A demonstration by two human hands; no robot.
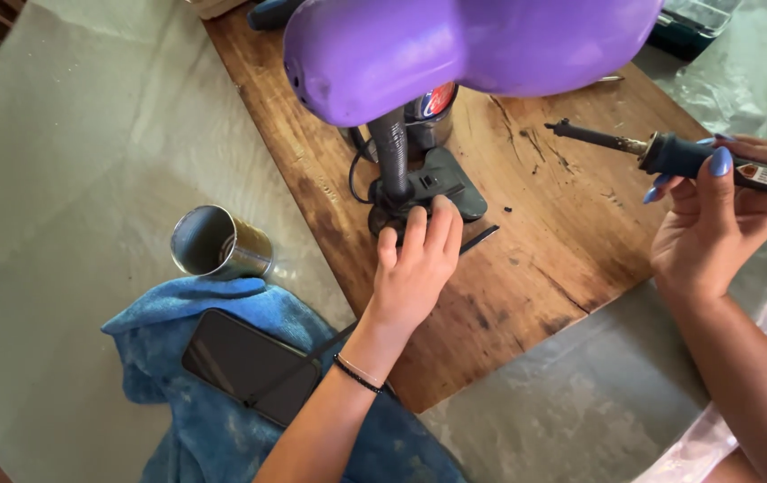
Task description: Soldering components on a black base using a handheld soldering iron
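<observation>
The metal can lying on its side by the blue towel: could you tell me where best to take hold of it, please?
Probably around the metal can's ribbed side wall, coming from above: it lies on its side, mouth toward the table's edge, with the blue towel beneath.

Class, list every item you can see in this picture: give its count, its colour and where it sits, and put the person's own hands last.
Wooden board: one, brown, on the table.
Table: one, grey-green covering, under everything.
Desk lamp: one, purple shade, black neck and base, on the board's near left part.
Soldering iron: one, dark handle, metal tip, held above the board's right side.
Tin can: one, silver, lying on its side left of the board.
Towel: one, blue, bottom left.
Phone: one, black, on the towel.
Plastic sheet: one, clear, right edge.
Left hand: one, on the lamp base; black bracelet at the wrist.
Right hand: one, blue nails, holding the soldering iron.
</observation>
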